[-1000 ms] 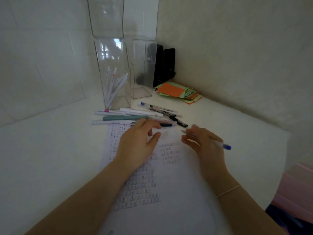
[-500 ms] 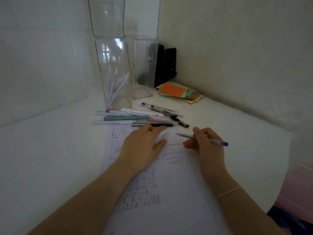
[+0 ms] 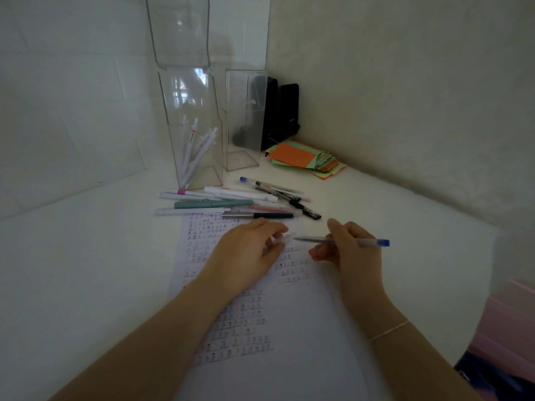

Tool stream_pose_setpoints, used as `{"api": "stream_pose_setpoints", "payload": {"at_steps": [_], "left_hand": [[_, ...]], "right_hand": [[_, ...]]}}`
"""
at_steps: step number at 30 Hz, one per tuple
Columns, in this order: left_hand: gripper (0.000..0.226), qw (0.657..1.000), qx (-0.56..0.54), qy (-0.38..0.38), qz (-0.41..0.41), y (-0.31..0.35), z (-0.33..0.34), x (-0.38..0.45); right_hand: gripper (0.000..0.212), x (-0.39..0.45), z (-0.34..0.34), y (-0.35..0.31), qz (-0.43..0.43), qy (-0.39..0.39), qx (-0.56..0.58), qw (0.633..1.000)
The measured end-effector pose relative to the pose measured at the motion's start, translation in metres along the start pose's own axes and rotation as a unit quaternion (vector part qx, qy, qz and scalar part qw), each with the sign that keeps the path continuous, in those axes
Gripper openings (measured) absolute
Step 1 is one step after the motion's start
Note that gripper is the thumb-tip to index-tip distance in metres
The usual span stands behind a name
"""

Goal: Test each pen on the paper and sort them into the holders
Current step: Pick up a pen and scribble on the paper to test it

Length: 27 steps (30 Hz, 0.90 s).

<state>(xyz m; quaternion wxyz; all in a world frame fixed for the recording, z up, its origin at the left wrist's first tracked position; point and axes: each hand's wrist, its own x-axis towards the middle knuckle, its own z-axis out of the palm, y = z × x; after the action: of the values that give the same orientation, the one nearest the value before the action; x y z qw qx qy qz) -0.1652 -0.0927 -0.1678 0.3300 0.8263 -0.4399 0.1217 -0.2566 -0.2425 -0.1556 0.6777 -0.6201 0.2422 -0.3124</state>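
While both hands hover over the sheet, head view shows:
Right hand (image 3: 351, 250): fingers curled round a clear pen (image 3: 341, 241), blue end outward, tip aimed at the left hand.
Left hand (image 3: 249, 253): fingertips pinch a small clear cap (image 3: 285, 238) just beside the pen tip.
Paper (image 3: 275, 357): at the desk's near edge, rows of small test marks.
Loose pens (image 3: 231, 202): past the paper's far edge.
Holders: left one (image 3: 192, 128) contains white pens; right one (image 3: 246, 120) beside it, at the back corner.
Coloured notes (image 3: 304, 159): by the right wall.
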Motion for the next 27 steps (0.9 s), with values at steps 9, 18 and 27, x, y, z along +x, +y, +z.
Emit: {"api": "stream_pose_setpoints", "payload": {"at_steps": [9, 18, 27], "left_hand": [[0.03, 1.0, -0.013, -0.001, 0.025, 0.0002, -0.0003, -0.0007], [0.03, 0.998, -0.024, -0.003, 0.06, -0.0008, 0.0014, -0.0011], [0.035, 0.994, -0.011, 0.014, 0.105, 0.0023, -0.0019, -0.0004]], "right_hand": [[0.028, 0.0003, -0.0005, 0.0001, 0.005, -0.013, 0.005, 1.0], [0.028, -0.0024, -0.0008, -0.0026, -0.029, -0.079, -0.026, 0.996], [0.038, -0.0034, -0.003, -0.0056, 0.0, -0.121, 0.081, 0.989]]}}
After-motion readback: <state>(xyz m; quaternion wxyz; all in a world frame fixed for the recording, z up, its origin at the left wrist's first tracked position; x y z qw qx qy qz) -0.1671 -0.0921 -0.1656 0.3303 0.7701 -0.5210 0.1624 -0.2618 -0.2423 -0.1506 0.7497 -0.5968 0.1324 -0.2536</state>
